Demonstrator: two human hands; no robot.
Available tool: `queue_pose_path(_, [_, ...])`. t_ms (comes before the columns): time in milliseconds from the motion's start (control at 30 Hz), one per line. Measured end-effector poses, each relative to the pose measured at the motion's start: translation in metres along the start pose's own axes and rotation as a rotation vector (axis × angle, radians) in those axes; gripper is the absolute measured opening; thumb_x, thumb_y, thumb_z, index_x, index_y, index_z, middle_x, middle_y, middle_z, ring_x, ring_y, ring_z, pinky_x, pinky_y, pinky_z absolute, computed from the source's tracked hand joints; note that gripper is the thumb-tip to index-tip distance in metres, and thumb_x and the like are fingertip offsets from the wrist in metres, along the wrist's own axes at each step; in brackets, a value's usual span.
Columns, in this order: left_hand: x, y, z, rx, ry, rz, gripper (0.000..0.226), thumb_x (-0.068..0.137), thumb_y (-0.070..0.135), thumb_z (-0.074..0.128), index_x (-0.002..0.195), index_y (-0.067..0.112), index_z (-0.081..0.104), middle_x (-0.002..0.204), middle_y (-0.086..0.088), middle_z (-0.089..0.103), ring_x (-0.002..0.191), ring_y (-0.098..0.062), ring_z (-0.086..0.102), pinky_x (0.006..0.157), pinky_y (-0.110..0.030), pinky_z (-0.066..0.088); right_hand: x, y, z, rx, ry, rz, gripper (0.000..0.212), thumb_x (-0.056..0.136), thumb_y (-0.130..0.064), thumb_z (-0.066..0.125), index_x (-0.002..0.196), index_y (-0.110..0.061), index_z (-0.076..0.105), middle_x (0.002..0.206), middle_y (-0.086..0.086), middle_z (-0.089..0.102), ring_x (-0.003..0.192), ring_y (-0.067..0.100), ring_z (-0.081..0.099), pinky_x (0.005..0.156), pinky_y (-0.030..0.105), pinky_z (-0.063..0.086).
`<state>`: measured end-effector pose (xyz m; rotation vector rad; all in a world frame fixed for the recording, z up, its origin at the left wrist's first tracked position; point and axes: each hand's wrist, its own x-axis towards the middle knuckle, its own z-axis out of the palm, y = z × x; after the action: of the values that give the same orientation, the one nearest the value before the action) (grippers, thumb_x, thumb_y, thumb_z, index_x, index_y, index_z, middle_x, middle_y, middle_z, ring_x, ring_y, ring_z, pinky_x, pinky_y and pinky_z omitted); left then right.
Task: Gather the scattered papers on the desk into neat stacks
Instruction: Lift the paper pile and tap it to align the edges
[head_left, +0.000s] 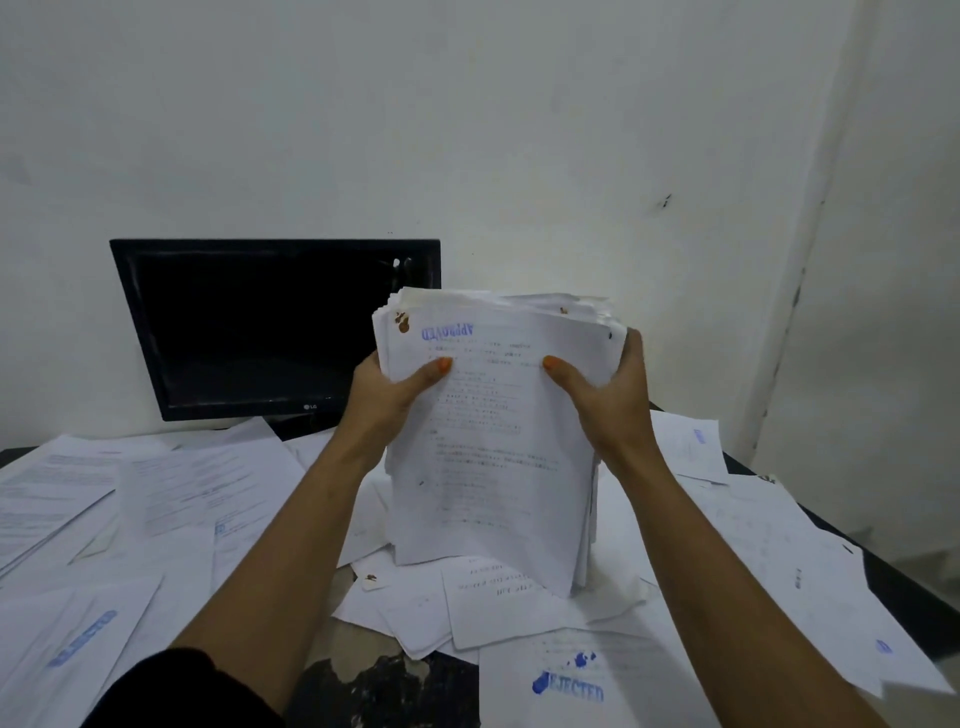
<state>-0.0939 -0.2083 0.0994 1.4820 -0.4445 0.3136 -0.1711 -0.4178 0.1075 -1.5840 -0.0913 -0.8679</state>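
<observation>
A thick stack of white printed papers (493, 457) stands upright on its lower edge on the desk, top sheet stamped with an upside-down blue "APPROVED". My left hand (387, 395) grips its left side, thumb across the front sheet. My right hand (608, 395) grips the right side the same way. Loose sheets (171, 499) lie scattered over the desk (384, 691) to the left, right and front. One sheet stamped "REJECTED" (576, 686) lies near the front edge, and a second such sheet (83, 639) lies at the front left.
A black LG monitor (270, 327), switched off, stands at the back left against the white wall. The desk's dark right edge (898, 587) runs diagonally, with sheets hanging close to it. A worn dark patch of desk surface shows at the front centre.
</observation>
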Motion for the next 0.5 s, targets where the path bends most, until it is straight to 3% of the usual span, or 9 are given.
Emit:
queue_pose_path(100, [0.001, 0.001, -0.002, 0.019, 0.000, -0.008, 0.023, 0.080, 0.026, 0.076, 0.100, 0.030, 0.063, 0.095, 0.014, 0.069, 0.078, 0.002, 0.068, 0.058, -0.013, 0.053, 0.004, -0.013, 0.004, -0.321, 0.142, -0.327, 0.084, 0.076, -0.035, 0.077, 0.145, -0.029, 0.029, 0.137, -0.007, 0.045, 0.120, 0.013, 0.046, 0.098, 0.032, 0.043])
queue_pose_path(200, [-0.001, 0.005, 0.000, 0.030, -0.009, 0.003, 0.023, 0.082, 0.025, 0.075, 0.098, 0.032, 0.061, 0.093, 0.016, 0.067, 0.077, 0.002, 0.066, 0.056, -0.010, 0.051, 0.011, -0.037, 0.016, -0.903, 0.249, -0.583, 0.077, 0.075, -0.046, 0.061, 0.146, -0.028, 0.036, 0.149, -0.004, 0.038, 0.137, 0.023, 0.029, 0.105, 0.045, 0.021])
queue_pose_path(333, [-0.003, 0.007, -0.002, 0.011, -0.024, 0.000, 0.027, 0.081, 0.026, 0.075, 0.104, 0.030, 0.061, 0.099, 0.012, 0.067, 0.088, -0.007, 0.067, 0.063, -0.015, 0.054, 0.010, -0.049, 0.025, -1.263, 0.054, -0.536, 0.059, 0.090, -0.057, 0.039, 0.142, -0.029, 0.042, 0.149, -0.006, 0.041, 0.143, 0.028, 0.023, 0.107, 0.053, 0.002])
queue_pose_path(400, [-0.004, 0.008, -0.005, -0.012, -0.056, -0.017, 0.027, 0.080, 0.025, 0.076, 0.103, 0.030, 0.062, 0.100, 0.011, 0.069, 0.087, -0.007, 0.069, 0.064, -0.018, 0.056, 0.010, -0.045, 0.022, -1.300, -0.029, -0.450, 0.055, 0.094, -0.058, 0.034, 0.140, -0.029, 0.043, 0.143, -0.008, 0.047, 0.140, 0.026, 0.029, 0.108, 0.056, -0.004])
queue_pose_path(500, [-0.005, 0.010, -0.008, -0.035, -0.121, -0.036, 0.026, 0.078, 0.024, 0.075, 0.101, 0.028, 0.064, 0.094, 0.012, 0.072, 0.083, -0.005, 0.071, 0.063, -0.021, 0.056, 0.014, -0.045, 0.016, -1.243, 0.035, -0.455, 0.057, 0.093, -0.058, 0.035, 0.142, -0.029, 0.041, 0.142, -0.009, 0.050, 0.138, 0.023, 0.033, 0.107, 0.052, -0.003])
